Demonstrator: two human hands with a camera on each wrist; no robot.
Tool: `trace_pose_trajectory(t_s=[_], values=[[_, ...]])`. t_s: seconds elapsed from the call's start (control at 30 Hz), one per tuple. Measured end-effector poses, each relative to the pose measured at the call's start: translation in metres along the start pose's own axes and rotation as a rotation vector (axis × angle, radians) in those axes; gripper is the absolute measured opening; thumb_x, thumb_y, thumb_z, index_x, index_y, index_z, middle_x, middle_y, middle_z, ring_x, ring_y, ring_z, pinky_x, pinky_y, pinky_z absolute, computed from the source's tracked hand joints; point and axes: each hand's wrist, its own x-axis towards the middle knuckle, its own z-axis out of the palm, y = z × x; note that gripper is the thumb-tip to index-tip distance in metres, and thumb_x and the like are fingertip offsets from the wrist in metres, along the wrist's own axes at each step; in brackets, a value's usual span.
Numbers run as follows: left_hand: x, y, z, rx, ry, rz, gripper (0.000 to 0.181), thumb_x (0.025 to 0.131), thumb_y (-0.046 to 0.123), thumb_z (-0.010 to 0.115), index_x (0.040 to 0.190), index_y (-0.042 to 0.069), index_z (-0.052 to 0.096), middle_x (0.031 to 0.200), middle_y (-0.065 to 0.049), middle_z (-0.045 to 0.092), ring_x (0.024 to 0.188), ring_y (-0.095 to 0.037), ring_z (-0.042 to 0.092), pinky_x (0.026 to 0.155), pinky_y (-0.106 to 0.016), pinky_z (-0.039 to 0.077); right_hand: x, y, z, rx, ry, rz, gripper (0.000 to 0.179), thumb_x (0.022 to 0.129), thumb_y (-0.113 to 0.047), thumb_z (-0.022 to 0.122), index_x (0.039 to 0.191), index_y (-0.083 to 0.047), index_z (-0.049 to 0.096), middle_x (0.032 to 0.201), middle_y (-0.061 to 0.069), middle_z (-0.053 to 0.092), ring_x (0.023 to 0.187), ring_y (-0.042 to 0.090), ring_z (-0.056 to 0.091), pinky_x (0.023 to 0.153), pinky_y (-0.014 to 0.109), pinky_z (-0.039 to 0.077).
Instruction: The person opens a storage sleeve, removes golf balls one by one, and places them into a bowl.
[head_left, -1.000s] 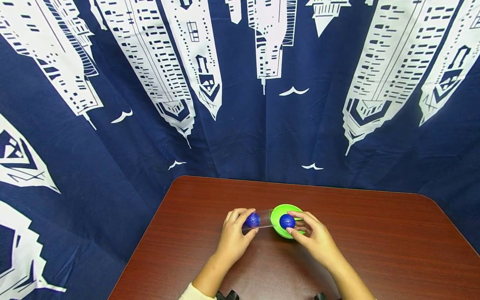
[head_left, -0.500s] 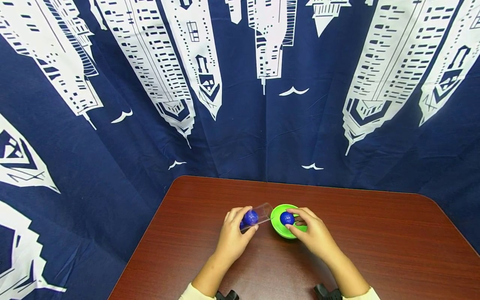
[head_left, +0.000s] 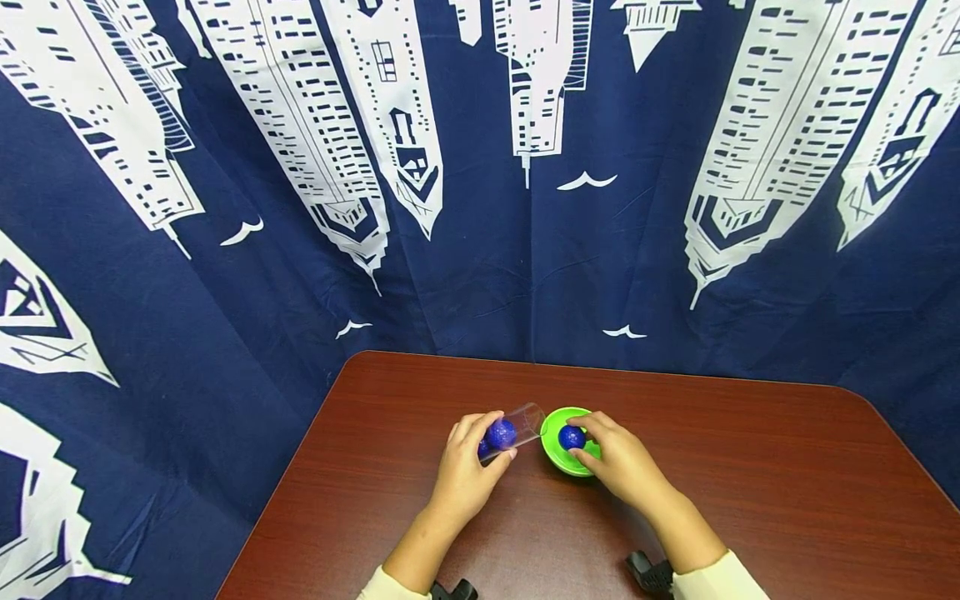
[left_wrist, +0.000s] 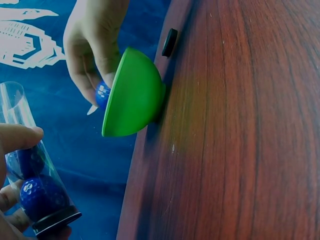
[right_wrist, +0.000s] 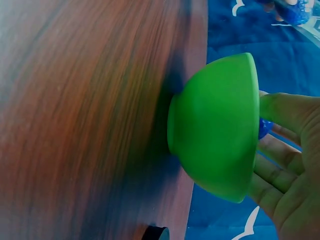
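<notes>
My left hand (head_left: 463, 472) grips a clear tube (head_left: 528, 421), tilted with its uncapped end toward the bowl. Inside the tube are two blue golf balls (left_wrist: 42, 197), and a black cap (left_wrist: 57, 220) closes its lower end. To its right a green bowl (head_left: 558, 458) stands upright on the table. At the bowl's mouth my right hand (head_left: 626, 462) pinches another blue golf ball (head_left: 572, 437) between thumb and fingers. The bowl's rim partly hides that ball in both wrist views, and the bowl's inside cannot be seen there.
The brown wooden table (head_left: 750, 483) reaches back to a blue curtain (head_left: 480, 275) with white building prints. A small black disc (left_wrist: 170, 42) lies on the table beyond the bowl in the left wrist view.
The tube's uncapped end has swung upward, and the balls in it have slid toward the left palm. My right hand has shifted slightly left over the bowl with its ball.
</notes>
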Motion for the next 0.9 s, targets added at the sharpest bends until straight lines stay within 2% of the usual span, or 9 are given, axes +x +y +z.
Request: trace_pose_trajectory(t_s=[0.13, 0.33, 0.9], values=[[0.000, 0.000, -0.001, 0.000, -0.001, 0.004, 0.053, 0.082, 0.020, 0.084, 0.131, 0.016, 0.065, 0.123, 0.000, 0.064, 0.113, -0.018, 0.058, 0.092, -0.041, 0.054, 0.004, 0.000, 0.001, -0.053, -0.051, -0.007, 0.037, 0.082, -0.012, 0.083, 0.117, -0.006, 0.070, 0.113, 0.008, 0.070, 0.096, 0.022, 0.071, 0.086, 0.045, 0.058], [0.000, 0.000, -0.002, -0.003, -0.012, -0.007, 0.053, 0.083, 0.020, 0.084, 0.132, 0.016, 0.065, 0.123, 0.001, 0.064, 0.115, -0.019, 0.058, 0.093, -0.041, 0.054, 0.007, 0.002, 0.004, -0.094, -0.083, -0.028, 0.036, 0.081, -0.012, 0.083, 0.114, -0.006, 0.070, 0.114, 0.012, 0.071, 0.101, 0.027, 0.071, 0.088, 0.047, 0.057], [0.000, 0.001, 0.000, -0.001, -0.048, -0.026, 0.052, 0.084, 0.025, 0.083, 0.133, 0.022, 0.064, 0.125, 0.003, 0.063, 0.115, -0.016, 0.057, 0.094, -0.039, 0.054, 0.012, 0.002, 0.006, -0.136, -0.142, -0.050, 0.037, 0.080, -0.013, 0.084, 0.114, -0.004, 0.072, 0.110, 0.009, 0.071, 0.095, 0.023, 0.070, 0.084, 0.044, 0.058]])
